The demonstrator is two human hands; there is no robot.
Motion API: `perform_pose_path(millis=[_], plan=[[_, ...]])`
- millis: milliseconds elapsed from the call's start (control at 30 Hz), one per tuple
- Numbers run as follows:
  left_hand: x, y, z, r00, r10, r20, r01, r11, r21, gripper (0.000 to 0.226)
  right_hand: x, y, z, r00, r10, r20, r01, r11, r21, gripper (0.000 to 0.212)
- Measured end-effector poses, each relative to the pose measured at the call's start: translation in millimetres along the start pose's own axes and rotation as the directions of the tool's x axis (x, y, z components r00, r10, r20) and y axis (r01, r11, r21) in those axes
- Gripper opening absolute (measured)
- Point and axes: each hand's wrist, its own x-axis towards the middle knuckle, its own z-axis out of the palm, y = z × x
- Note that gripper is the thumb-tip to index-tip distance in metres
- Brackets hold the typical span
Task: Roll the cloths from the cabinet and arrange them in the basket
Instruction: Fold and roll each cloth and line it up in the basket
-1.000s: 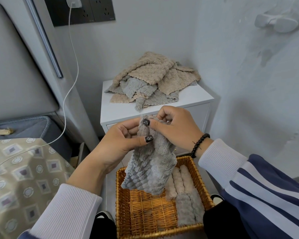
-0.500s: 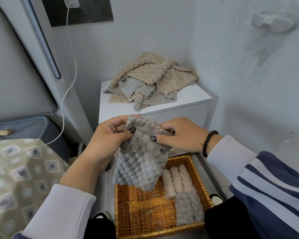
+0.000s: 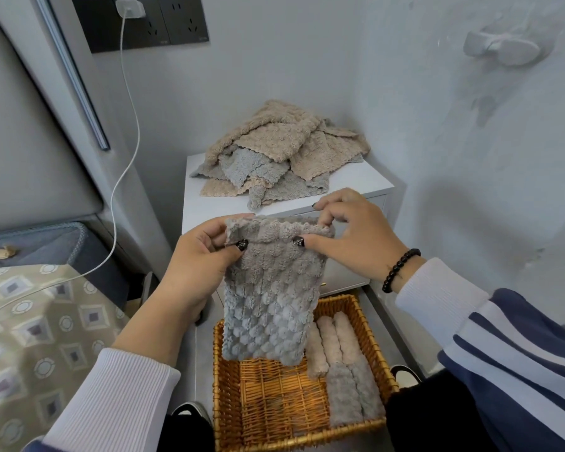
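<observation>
Left hand (image 3: 196,265) & right hand (image 3: 349,236) pinch the top edge of a grey cloth (image 3: 271,295), hanging over the basket (image 3: 224,402) w/ rolls (image 3: 340,363) inside. Best approach: keep edge level & taut, roll tight, slot beside the rest.

A grey, bumpy-textured cloth (image 3: 271,295) hangs flat and upright above the wicker basket (image 3: 229,386), its top edge folded over. In the basket's right part lie rolled cloths (image 3: 340,363) side by side, beige ones behind, grey ones in front. A loose heap of beige and grey cloths (image 3: 284,154) sits on the white cabinet (image 3: 366,187)
</observation>
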Motion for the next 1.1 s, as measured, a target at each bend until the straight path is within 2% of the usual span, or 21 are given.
perform_pose_path(millis=[100,167,267,433,533,633,733,800,867,933,1000,1100], plan=[[1,3,0,0.999,0.000,0.033,0.002,0.998,-0.056,0.060,4,5,-2,0.977,0.163,0.135,-0.185,0.968,0.169,0.030],[1,3,-1,0.998,-0.007,0.056,0.011,0.998,-0.069,0.063,5,6,-5,0.971,0.181,0.154,-0.215,0.947,0.240,0.032],[0,3,0,0.999,-0.024,0.046,0.026,0.998,-0.055,0.060,5,8,-8,0.983,0.147,0.107,-0.174,0.935,0.308,0.035],[1,3,3,0.998,-0.056,0.004,0.056,0.995,-0.079,0.042,4,8,-7,0.992,0.126,0.006,-0.121,0.938,0.326,0.033],[0,4,7,0.996,-0.086,0.033,0.089,0.992,-0.094,0.022,3,7,-6,0.990,0.140,-0.023,-0.120,0.912,0.392,0.031],[-2,4,11,0.995,-0.091,0.050,0.095,0.991,-0.093,0.014,2,2,-5,0.984,0.174,-0.036,-0.133,0.857,0.497,0.034],[-2,7,14,0.994,-0.089,0.069,0.096,0.989,-0.112,0.022,4,-2,-5,0.964,0.255,-0.073,-0.166,0.794,0.585,0.041],[-2,10,16,0.992,-0.097,0.079,0.109,0.981,-0.162,0.029,6,-4,-4,0.950,0.312,-0.001,-0.221,0.677,0.702,0.048],[-3,12,17,0.991,-0.105,0.087,0.122,0.965,-0.231,0.032,8,-5,-2,0.934,0.323,0.153,-0.311,0.524,0.793,0.053],[-3,13,18,0.992,-0.102,0.073,0.118,0.954,-0.274,0.033,8,-5,2,0.908,0.286,0.306,-0.409,0.453,0.792,0.059],[-3,14,17,0.995,-0.086,0.042,0.095,0.952,-0.292,0.031,7,-5,6,0.876,0.239,0.418,-0.481,0.494,0.725,0.066],[-2,17,13,0.996,-0.081,-0.040,0.066,0.955,-0.289,0.027,3,-4,13,0.863,0.196,0.466,-0.477,0.621,0.622,0.048]])
